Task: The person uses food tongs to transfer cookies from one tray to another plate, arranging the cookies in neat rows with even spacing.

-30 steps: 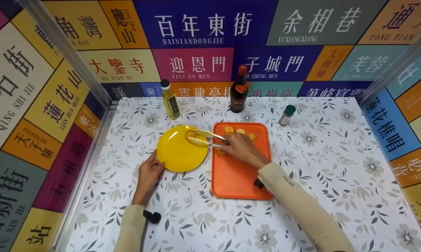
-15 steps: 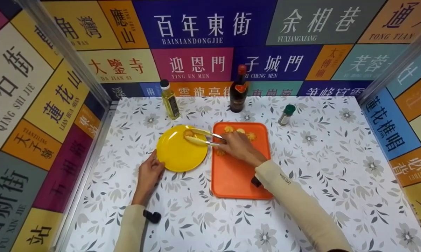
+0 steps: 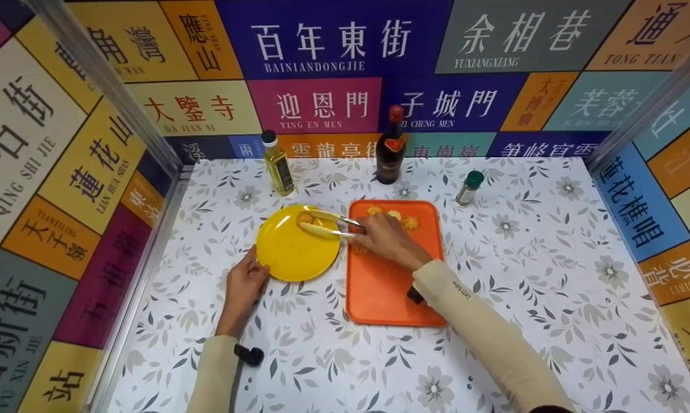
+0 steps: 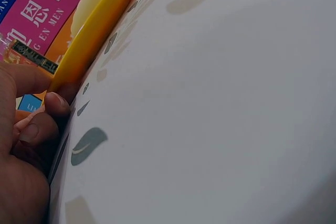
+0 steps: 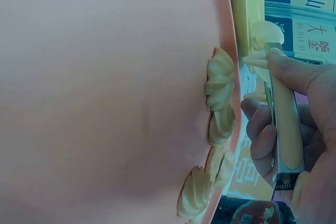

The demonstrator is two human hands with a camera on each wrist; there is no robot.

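Observation:
My left hand (image 3: 247, 284) holds the near left rim of a round yellow plate (image 3: 290, 258), its thumb and fingers at the edge in the left wrist view. In my right hand (image 3: 388, 238) is a pair of metal tongs (image 5: 287, 124) with pale tips. The tongs reach over the plate, and a small round brown cookie (image 3: 304, 219) sits at their tips. Whether the cookie touches the plate I cannot tell. Under my right hand lies an orange tray (image 3: 390, 298) with several swirled cookies (image 5: 219, 80) along its far and left sides. My hand hides some of them.
Behind the plate stands an oil bottle (image 3: 280, 169) with a black cap. A dark bottle (image 3: 390, 155) with a red cap is behind the tray. A small green-capped jar (image 3: 469, 189) stands to the right. Lettered panels (image 3: 322, 106) wall the table's back and sides.
The tongs and the cookie at their tips have shifted slightly left over the plate, with my right hand and forearm following. My left hand and the plate have stayed in place.

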